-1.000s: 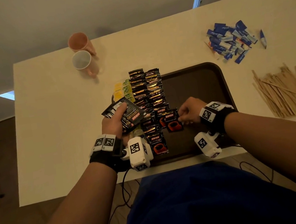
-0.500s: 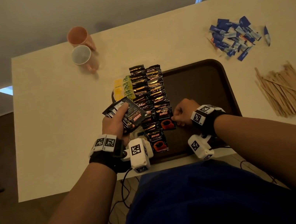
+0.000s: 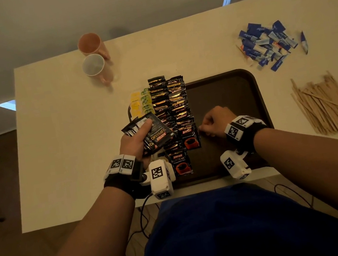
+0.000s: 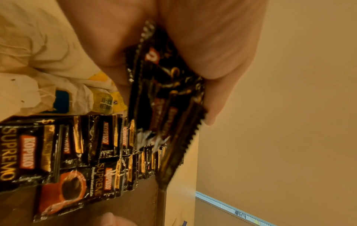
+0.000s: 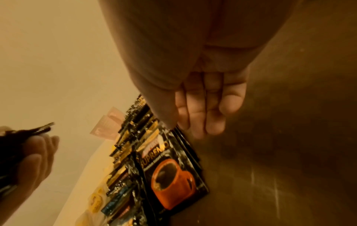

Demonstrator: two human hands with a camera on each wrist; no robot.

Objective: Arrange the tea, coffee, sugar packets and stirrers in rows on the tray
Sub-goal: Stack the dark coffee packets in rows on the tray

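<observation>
Surface: cream-white table (image 3: 73,143), rectangular, standing on a dim brown floor; a pale wall beyond its far edge. On it, a dark brown tray (image 3: 225,96) with rounded corners, set near the front edge. Coffee sachets (image 3: 178,104), black foil with gold bands and an orange cup print, lie overlapped in two columns along the tray's left part, the far ends reaching past the tray's rim. Tea bags (image 3: 140,101), yellow and green tags, sit in a short column just left of the sachets. Sugar packets (image 3: 265,45), blue and white, lie in a loose heap on the table beyond the tray's right far corner. Wooden stirrers (image 3: 326,105), a loose pile on the table right of the tray. Two pink cups (image 3: 95,57), well apart from the tray at the far left. Left hand (image 3: 137,140) grips a fanned stack of sachets (image 3: 153,133), thumb on top, above the tray's left edge. Right hand (image 3: 217,120), fingers curled and holding nothing, is over the bare tray just beside the nearest sachet in the right column.
</observation>
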